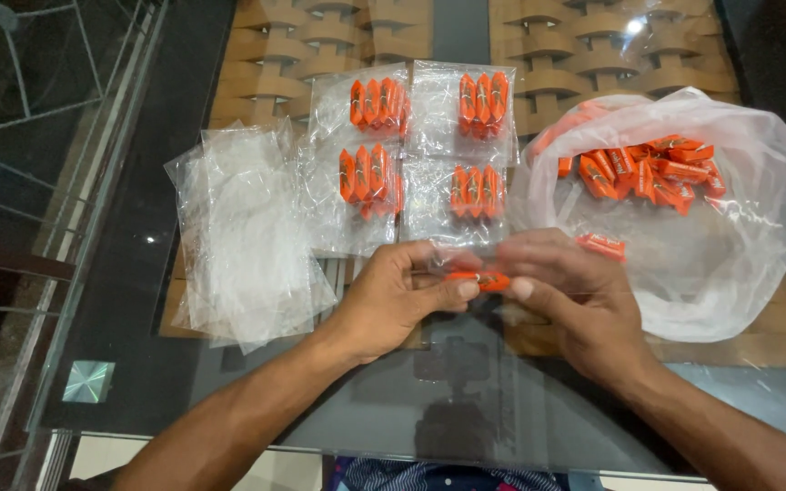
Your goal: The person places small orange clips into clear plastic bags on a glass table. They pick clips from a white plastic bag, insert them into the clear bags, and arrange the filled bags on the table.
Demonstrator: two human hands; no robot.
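We pinch a small clear pouch (455, 262) holding orange candies (482, 278) between left hand (393, 295) and right hand (575, 295), above the glass surface (138, 300). Light, slippery film; hold by the edges.

Filled packets (420, 145) ahead, big candy bag (684, 209) right; near glass (466, 409) free.

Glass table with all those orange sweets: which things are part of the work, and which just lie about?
In use: left hand and right hand holding a small clear bag; big bag of sweets; empty bags; four filled packets.
Lying about: glass table; wooden base.
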